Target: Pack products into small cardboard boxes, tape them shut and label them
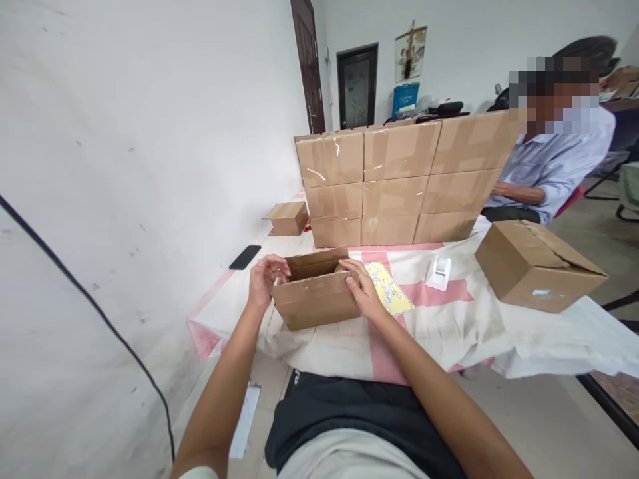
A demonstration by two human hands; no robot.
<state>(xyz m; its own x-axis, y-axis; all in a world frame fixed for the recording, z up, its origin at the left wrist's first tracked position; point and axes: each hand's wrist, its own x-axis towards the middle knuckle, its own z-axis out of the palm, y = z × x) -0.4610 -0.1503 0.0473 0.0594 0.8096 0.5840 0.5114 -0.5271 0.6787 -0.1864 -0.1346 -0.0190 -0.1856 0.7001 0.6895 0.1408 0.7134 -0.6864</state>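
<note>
An open-topped cardboard box (317, 303) stands on the cloth-covered table in front of me, its upper flaps raised. At its left end is my left hand (265, 278), fingers curled at the edge of the box. My right hand (360, 287) grips the right end, with the thumb on the near wall and the fingers over the top edge. Just right of the box lies a yellow sheet (389, 289) with small pale pieces on it. The inside of the box is mostly hidden.
Stacked taped boxes (394, 183) form a wall behind. A small box (288, 219) and a black phone (244, 257) lie left; a white tape dispenser (438, 273) and a larger box (542, 266) stand right. A person (554, 159) sits beyond.
</note>
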